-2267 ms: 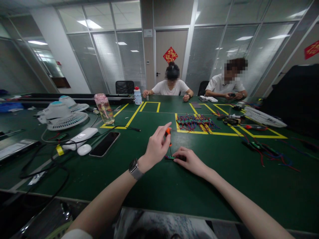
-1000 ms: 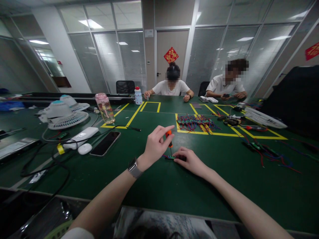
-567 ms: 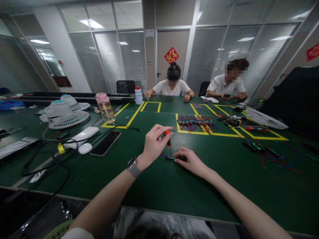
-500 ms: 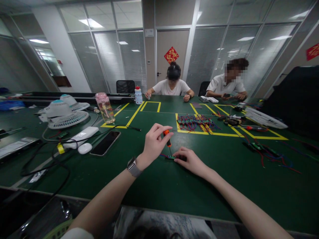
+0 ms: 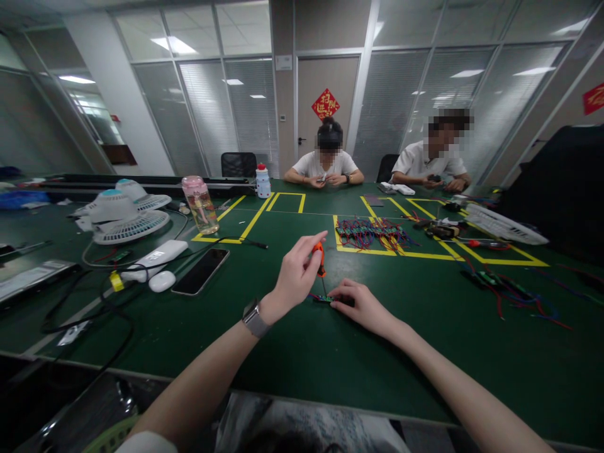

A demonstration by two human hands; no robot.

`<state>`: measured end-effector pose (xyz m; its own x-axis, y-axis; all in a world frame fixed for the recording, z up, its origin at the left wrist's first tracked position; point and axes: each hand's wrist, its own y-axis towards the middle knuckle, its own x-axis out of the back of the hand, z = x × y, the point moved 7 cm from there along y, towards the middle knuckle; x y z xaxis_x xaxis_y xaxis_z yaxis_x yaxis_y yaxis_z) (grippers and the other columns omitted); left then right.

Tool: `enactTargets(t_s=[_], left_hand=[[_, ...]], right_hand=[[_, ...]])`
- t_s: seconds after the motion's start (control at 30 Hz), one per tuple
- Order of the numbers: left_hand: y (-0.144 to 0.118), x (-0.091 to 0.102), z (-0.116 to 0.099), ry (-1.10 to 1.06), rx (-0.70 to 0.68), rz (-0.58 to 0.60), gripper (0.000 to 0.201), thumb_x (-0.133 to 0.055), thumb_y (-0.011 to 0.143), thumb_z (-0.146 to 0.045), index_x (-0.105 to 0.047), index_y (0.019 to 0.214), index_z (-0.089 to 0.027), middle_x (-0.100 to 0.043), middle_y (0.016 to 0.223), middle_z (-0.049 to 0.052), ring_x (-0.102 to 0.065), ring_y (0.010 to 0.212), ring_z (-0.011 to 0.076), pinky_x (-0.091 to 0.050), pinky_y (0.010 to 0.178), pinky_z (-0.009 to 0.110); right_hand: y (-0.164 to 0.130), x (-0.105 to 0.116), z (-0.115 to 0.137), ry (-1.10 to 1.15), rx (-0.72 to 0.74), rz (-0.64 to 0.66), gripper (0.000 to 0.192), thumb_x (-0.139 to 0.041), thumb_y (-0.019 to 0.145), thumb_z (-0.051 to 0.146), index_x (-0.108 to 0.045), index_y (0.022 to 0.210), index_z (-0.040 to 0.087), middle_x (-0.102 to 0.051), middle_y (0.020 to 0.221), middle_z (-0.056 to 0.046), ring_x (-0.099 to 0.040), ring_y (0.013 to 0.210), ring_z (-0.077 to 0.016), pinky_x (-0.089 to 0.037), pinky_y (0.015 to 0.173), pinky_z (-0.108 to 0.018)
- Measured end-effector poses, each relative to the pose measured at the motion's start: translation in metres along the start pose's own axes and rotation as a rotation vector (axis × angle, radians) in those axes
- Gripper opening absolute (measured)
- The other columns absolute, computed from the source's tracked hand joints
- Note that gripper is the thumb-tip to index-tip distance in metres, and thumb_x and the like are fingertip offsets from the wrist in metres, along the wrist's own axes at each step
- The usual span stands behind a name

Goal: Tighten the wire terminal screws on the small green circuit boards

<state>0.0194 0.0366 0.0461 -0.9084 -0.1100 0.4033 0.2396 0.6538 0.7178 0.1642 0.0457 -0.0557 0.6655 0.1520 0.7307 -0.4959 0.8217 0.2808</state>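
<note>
1. A big green table [image 5: 302, 365] filled most of the view, with yellow tape [image 5: 257, 216] stuck on it in boxes.
2. On the far side, well apart from the work, sat one person [image 5: 325, 165] in white, both hands close together. Another person [image 5: 427, 165] in white sat to the right.
3. White fans [image 5: 113, 204] lay on the left side, and a white keyboard [image 5: 507, 225] lay far over on the right.
4. Past the hands was a messy heap of boards [image 5: 372, 231] with red and blue wires.
5. A pink-topped bottle [image 5: 201, 204] stood back on the left, and a smaller bottle [image 5: 263, 182] stood behind it.
6. The left hand [image 5: 299, 270] was curled around a screwdriver [image 5: 321, 267] and hid part of its orange and black handle.
7. The right hand [image 5: 356, 302] rested low, its fingertips pinched on a small green board [image 5: 322, 299], covering its right end.
8. A dark phone [image 5: 201, 272] lay flat to the left, near a black cord [image 5: 243, 241].
9. The screwdriver stood almost straight up, tip down at the board.
10. The small green board lay flat on the table, between the hands, wires at its left end.
</note>
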Motion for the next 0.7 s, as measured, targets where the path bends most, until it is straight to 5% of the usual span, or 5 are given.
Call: enactTargets(t_s=[0.17,0.3,0.47,0.6,0.7], left_hand=[[0.0007,0.0053,0.0018,0.068,0.002,-0.076,0.024,-0.06,0.088,-0.03,-0.065,0.11,-0.019,-0.056,0.089,0.001,-0.038,0.047,0.0019,-0.035,0.044,0.016],[-0.0001,0.0003,0.0022,0.013,0.004,-0.009,0.034,-0.042,0.097,-0.027,-0.053,0.129,-0.022,-0.06,0.103,0.005,-0.043,0.05,0.0031,-0.038,0.046,0.016],[-0.0021,0.0033,-0.0009,0.058,-0.025,-0.042,0.025,-0.057,0.091,-0.032,-0.064,0.111,-0.02,-0.058,0.088,0.002,-0.041,0.051,0.0037,-0.037,0.047,0.016],[-0.0027,-0.001,-0.0019,0.034,-0.03,0.023,0.034,-0.04,0.098,-0.026,-0.052,0.129,-0.023,-0.058,0.109,0.007,-0.042,0.05,0.0028,-0.038,0.047,0.015],[-0.0019,0.0004,-0.0003,0.03,-0.028,-0.009,0.032,-0.046,0.096,-0.027,-0.055,0.126,-0.021,-0.058,0.098,0.004,-0.04,0.049,0.0026,-0.037,0.046,0.015]], right_hand=[[0.0001,0.0004,0.001,0.0,-0.008,0.001,0.013,-0.063,0.084,0.019,-0.072,0.094,0.018,-0.06,0.086,-0.004,-0.06,0.074,-0.0162,-0.049,0.069,-0.028],[-0.0002,0.0007,0.002,-0.002,-0.009,0.002,0.013,-0.063,0.086,0.022,-0.072,0.094,0.019,-0.06,0.087,-0.004,-0.06,0.075,-0.0163,-0.049,0.07,-0.028],[0.0002,0.0013,0.0023,0.002,-0.01,0.001,0.013,-0.062,0.086,0.022,-0.073,0.093,0.019,-0.06,0.086,-0.004,-0.059,0.075,-0.0161,-0.048,0.07,-0.027],[0.0004,0.0017,0.0037,0.002,-0.003,0.002,0.014,-0.061,0.087,0.022,-0.073,0.094,0.019,-0.06,0.086,-0.004,-0.06,0.076,-0.0163,-0.048,0.07,-0.027],[0.0,0.0016,0.0043,0.002,-0.005,0.003,0.014,-0.061,0.087,0.021,-0.073,0.094,0.018,-0.06,0.087,-0.004,-0.06,0.076,-0.0163,-0.048,0.07,-0.027]])
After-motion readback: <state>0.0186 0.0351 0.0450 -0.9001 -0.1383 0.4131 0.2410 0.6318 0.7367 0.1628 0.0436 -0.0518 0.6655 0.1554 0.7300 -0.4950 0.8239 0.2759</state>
